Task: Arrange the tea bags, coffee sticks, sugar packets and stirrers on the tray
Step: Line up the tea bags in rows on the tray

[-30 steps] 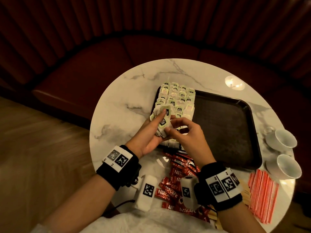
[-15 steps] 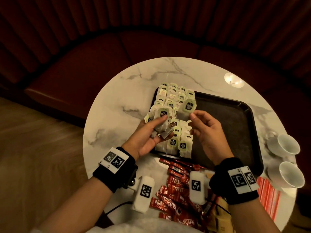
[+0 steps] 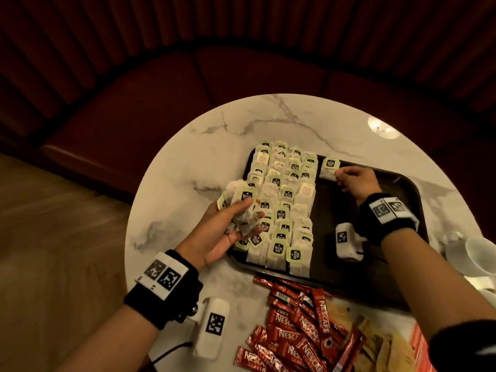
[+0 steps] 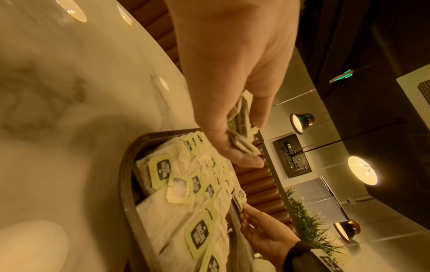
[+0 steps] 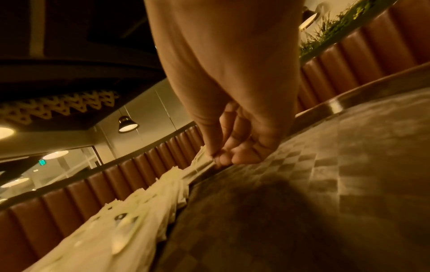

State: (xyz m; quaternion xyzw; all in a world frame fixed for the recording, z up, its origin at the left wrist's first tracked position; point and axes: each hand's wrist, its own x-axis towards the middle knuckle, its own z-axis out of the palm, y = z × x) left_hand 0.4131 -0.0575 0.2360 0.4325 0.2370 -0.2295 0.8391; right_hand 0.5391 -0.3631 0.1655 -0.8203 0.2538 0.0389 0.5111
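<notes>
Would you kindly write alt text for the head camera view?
Over a round marble table, the right hand sets one tea bag at the dark tray's far edge, beside rows of tea bags. The left hand holds a bunch; red coffee sticks lie nearby.

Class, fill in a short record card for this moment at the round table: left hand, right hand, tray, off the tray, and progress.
left hand: left hand holds a bunch of tea bags over the tray's left edge
right hand: right hand pinches one tea bag at the tray's far edge, right of the rows
tray: dark tray; left part filled with rows of tea bags, right part bare
off the tray: red coffee sticks on the marble table; white cups to the right
progress: only tea bags on the tray
</notes>
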